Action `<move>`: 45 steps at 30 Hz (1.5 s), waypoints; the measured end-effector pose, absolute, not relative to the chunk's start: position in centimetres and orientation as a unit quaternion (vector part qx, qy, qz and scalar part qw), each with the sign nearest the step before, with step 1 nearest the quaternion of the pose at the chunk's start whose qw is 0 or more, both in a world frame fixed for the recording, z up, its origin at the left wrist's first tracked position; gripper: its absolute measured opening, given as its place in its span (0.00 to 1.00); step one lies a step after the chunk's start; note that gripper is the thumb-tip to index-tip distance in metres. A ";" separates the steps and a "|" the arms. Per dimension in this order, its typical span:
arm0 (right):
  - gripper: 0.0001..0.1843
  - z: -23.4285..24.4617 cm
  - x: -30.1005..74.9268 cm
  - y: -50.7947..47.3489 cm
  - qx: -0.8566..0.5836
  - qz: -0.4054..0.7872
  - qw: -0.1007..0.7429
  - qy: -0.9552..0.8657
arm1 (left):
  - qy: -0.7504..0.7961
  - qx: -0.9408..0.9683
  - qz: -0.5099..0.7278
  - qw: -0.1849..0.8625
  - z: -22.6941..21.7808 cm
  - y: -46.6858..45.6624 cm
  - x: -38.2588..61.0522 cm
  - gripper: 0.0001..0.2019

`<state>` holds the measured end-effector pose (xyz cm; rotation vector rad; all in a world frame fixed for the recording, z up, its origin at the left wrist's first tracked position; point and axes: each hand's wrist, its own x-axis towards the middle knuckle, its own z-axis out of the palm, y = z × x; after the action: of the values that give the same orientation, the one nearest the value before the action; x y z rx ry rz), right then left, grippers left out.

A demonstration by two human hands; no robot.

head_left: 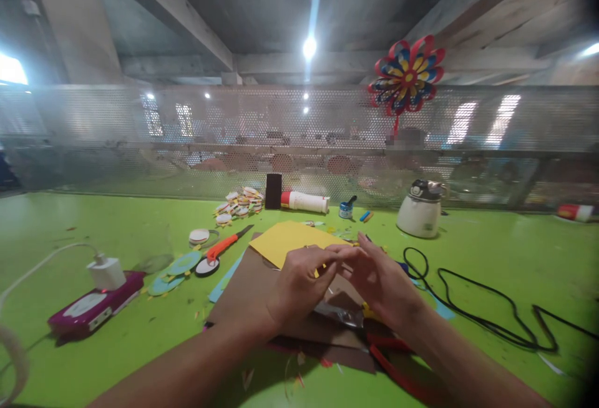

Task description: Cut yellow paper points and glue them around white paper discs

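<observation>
My left hand (302,280) is closed in a pinch, with a small yellow piece (321,270), perhaps paper, showing between thumb and fingers. The fingertips of my right hand (381,280) meet those of the left above the work surface. Its fingers are bent together, and what they hold is hidden. Below both hands lies a brown sheet (243,296), with a yellow sheet (285,236) on its far part. Scissors with red handles (393,364) rest under my right forearm, their metal blades pointing left beneath the hands.
On the green table (173,364) are an orange-handled cutter (222,247), a tape roll (207,266), pale blue discs (184,262) and a purple power bank (96,308) with a white plug. A black cable (486,296) and white flask (420,211) stand right. A mesh screen (234,121) closes the back.
</observation>
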<state>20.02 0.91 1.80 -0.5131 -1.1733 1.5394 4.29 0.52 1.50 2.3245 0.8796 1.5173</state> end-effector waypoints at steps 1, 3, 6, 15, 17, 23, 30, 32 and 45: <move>0.20 1.7 20.0 1.0 -0.213 0.647 0.541 -0.494 | 0.297 0.792 0.520 0.119 1.4 0.6 4.3 0.13; 0.19 1.6 20.1 1.1 -0.209 0.648 0.543 -0.492 | 0.290 0.793 0.519 0.129 1.3 0.7 4.4 0.13; 0.19 1.4 20.1 1.3 -0.205 0.652 0.545 -0.486 | 0.281 0.800 0.513 0.133 1.3 0.8 4.4 0.14; 0.17 1.1 20.0 1.4 -0.199 0.652 0.558 -0.473 | 0.271 0.839 0.472 0.016 1.3 0.8 4.1 0.15; 0.15 1.1 20.0 1.3 -0.196 0.659 0.559 -0.464 | 0.272 0.836 0.476 0.010 1.3 0.7 4.1 0.15; 0.19 1.1 19.9 1.2 -0.201 0.642 0.555 -0.490 | 0.270 0.799 0.532 0.078 1.3 0.7 4.6 0.12; 0.21 0.8 20.0 1.5 -0.210 0.638 0.559 -0.486 | 0.310 0.732 0.554 0.247 1.2 0.5 5.2 0.10; 0.20 0.8 20.0 1.4 -0.211 0.639 0.560 -0.484 | 0.309 0.733 0.554 0.246 1.2 0.4 5.2 0.10; 0.21 1.1 19.6 0.7 -0.230 0.632 0.539 -0.507 | 0.389 0.745 0.509 0.187 1.8 0.2 4.8 0.09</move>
<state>19.63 0.67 1.08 -0.5472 -1.2047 1.5032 4.79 0.20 1.83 2.0966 1.0958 1.4314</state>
